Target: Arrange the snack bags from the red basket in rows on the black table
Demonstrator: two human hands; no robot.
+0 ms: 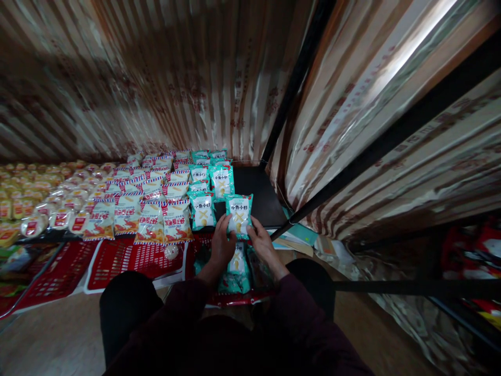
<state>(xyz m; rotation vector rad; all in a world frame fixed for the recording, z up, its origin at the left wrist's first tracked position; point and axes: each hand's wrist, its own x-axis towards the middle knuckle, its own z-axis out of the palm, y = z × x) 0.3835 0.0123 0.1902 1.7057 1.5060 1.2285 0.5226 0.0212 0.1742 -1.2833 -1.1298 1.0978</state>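
Observation:
Between my two hands is an upright teal and white snack bag (239, 211), near the front edge of a black shelf (260, 190). My left hand (222, 245) grips its lower left side, and my right hand (263, 241) grips its lower right side. Just left of it stands a matching teal snack bag (202, 213) at the front of a row, with another teal bag (222, 181) behind. Below my hands, more teal bags (237, 261) lie in a red basket (250, 298) between my knees. My wrists and sleeves hide part of that basket.
Left of the teal rows stand several white snack bags with striped edges (151, 219), then round packaged items (61, 218). Red baskets (136, 261) sit below the shelf front. Black metal posts (291, 89) rise at the right, before striped plastic sheeting (176, 78).

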